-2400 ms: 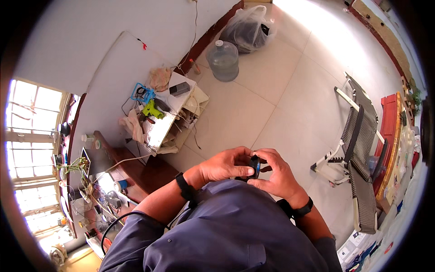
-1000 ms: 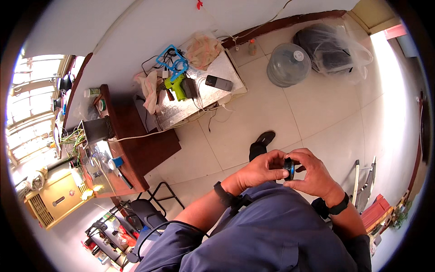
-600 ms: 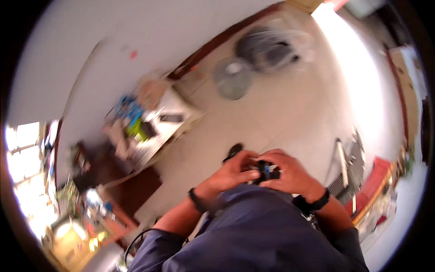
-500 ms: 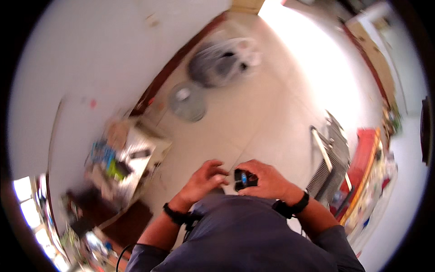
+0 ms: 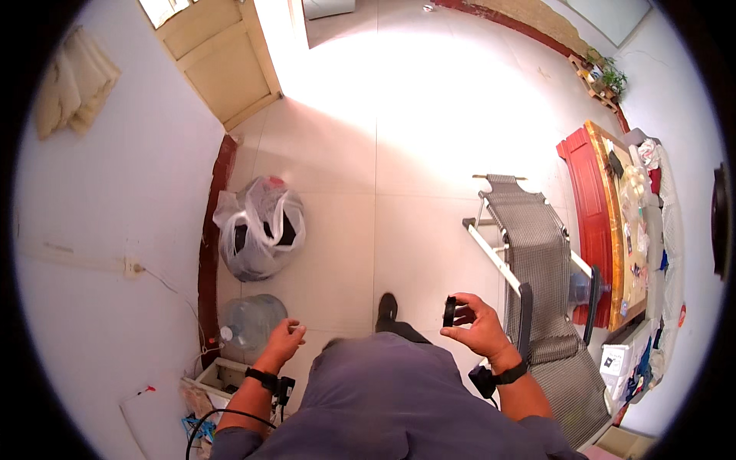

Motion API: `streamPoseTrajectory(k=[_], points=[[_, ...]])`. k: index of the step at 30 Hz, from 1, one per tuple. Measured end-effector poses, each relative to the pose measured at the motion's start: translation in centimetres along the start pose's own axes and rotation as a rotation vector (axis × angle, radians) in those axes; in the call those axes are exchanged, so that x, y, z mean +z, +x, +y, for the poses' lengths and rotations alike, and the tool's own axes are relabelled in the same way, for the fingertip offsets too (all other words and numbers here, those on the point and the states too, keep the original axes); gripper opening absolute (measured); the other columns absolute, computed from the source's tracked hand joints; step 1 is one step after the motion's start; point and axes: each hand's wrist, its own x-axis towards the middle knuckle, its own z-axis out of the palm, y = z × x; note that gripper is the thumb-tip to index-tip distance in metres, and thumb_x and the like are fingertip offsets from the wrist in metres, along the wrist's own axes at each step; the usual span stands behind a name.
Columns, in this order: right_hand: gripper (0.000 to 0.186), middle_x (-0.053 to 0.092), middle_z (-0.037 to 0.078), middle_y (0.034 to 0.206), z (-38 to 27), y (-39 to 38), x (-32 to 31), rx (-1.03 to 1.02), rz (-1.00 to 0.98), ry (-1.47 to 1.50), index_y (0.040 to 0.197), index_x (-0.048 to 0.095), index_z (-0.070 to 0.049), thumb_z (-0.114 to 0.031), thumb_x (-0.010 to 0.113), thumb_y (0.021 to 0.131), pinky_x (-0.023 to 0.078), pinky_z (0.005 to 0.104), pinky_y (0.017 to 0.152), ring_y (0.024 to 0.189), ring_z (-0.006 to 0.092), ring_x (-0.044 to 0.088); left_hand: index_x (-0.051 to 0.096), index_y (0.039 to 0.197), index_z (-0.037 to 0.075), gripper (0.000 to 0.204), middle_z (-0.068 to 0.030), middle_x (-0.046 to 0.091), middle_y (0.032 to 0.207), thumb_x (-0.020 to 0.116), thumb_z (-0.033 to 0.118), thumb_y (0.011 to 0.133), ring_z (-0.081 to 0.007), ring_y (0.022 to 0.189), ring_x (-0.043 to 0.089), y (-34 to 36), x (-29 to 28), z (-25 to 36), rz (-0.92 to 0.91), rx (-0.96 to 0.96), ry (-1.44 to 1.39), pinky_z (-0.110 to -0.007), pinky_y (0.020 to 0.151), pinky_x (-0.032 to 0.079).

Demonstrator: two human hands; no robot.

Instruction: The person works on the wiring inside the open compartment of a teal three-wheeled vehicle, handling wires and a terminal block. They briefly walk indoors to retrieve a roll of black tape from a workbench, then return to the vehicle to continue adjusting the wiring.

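Observation:
My right hand (image 5: 479, 326) holds a small black object (image 5: 449, 311), seen edge-on as a slim upright piece, between thumb and fingers. My left hand (image 5: 286, 337) is empty, its fingers loosely bent and apart, out to the left beside a large clear water jug (image 5: 253, 320). Both wrists wear black bands, and a dark shoe (image 5: 387, 305) shows on the tiled floor between my hands.
A lounge chair (image 5: 529, 253) stands close at the right, beside a red wooden table (image 5: 579, 184). A bagged dark bundle (image 5: 261, 261) lies by the left wall. Beyond are a wooden door (image 5: 222, 57) and sunlit floor (image 5: 429, 92). A small cabinet (image 5: 215, 370) is at lower left.
My view has swung away from the window and cluttered cabinet toward the door. My left hand has let go and moved left; the black object is now in my right hand alone.

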Motion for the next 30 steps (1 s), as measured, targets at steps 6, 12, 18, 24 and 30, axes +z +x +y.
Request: streamPoseTrajectory(k=[6,12,18,24,30], points=[[0.067,0.065,0.008,0.115,-3.6,15.4,-5.9,-0.041,0.056,0.031,0.130,0.058,-0.010,-0.011,0.089,0.072,0.059,0.0316,0.080,0.095,0.0181,0.068,0.054,0.129,-0.001,0.044,-0.0151,0.069,0.107,0.066,0.026,0.097,-0.0203,0.085,0.072,7.1,-2.4,10.0,0.102,-0.067,-0.154,-0.034,0.071,0.056],[0.065,0.065,0.009,0.115,-9.0,35.2,-8.2,-0.107,0.014,-0.038,0.129,0.059,-0.010,-0.013,0.090,0.073,0.060,0.0311,0.078,0.094,0.0177,0.069,0.054,0.127,-0.003,0.040,-0.0140,0.069,0.106,0.063,0.021,0.097,-0.0201,0.082,0.071,21.7,-6.6,20.2,0.101,-0.127,-0.161,-0.034,0.070,0.056],[0.064,0.066,0.008,0.112,-17.2,51.5,-12.1,-0.142,0.033,-0.038,0.129,0.059,-0.009,-0.010,0.089,0.072,0.059,0.0293,0.075,0.089,0.0162,0.069,0.057,0.124,-0.004,0.038,-0.0137,0.071,0.097,0.065,0.020,0.096,-0.0192,0.079,0.071,34.5,-13.0,38.7,0.161,0.049,-0.182,-0.033,0.071,0.056],[0.064,0.066,0.008,0.110,-21.6,69.7,-16.6,-0.162,-0.008,0.010,0.129,0.059,-0.008,-0.008,0.089,0.073,0.058,0.0291,0.073,0.088,0.0145,0.068,0.057,0.122,-0.005,0.035,-0.0149,0.071,0.099,0.064,0.020,0.098,-0.0212,0.082,0.072,48.6,-18.8,52.9,0.219,0.169,-0.182,-0.033,0.076,0.056],[0.065,0.067,0.010,0.112,-26.5,91.5,-20.9,-0.231,-0.108,-0.080,0.129,0.058,-0.006,-0.014,0.090,0.073,0.058,0.0298,0.075,0.087,0.0151,0.069,0.058,0.119,-0.004,0.033,-0.0133,0.071,0.098,0.065,0.022,0.099,-0.0189,0.080,0.071,57.0,-22.4,61.7,0.352,0.013,-0.280,-0.032,0.066,0.058]])
